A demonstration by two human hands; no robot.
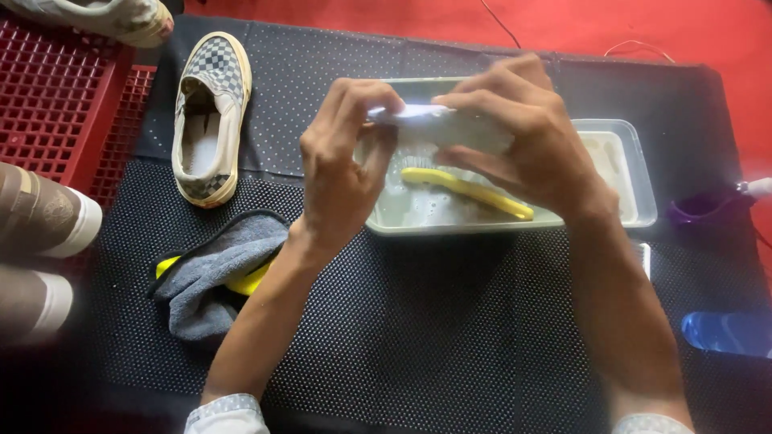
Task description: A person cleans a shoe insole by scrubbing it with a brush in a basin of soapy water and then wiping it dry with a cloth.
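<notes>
A red floor [643, 24] runs along the top, with thin cables [503, 24] lying across it. A dark dotted mat [450, 337] covers most of the ground. At the left edge sits a red plastic grid crate [56, 96]. Light is bright and even, casting soft shadows on the mat.

Shoe-cleaning spot: shoe [209, 116], soapy tray [635, 173]

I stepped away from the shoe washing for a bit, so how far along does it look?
Set up: a tray of soapy water with a yellow brush in it. In hand: left hand and right hand hold a white item over it. The checkered shoe lies aside; the grey cloth is unused.
</notes>
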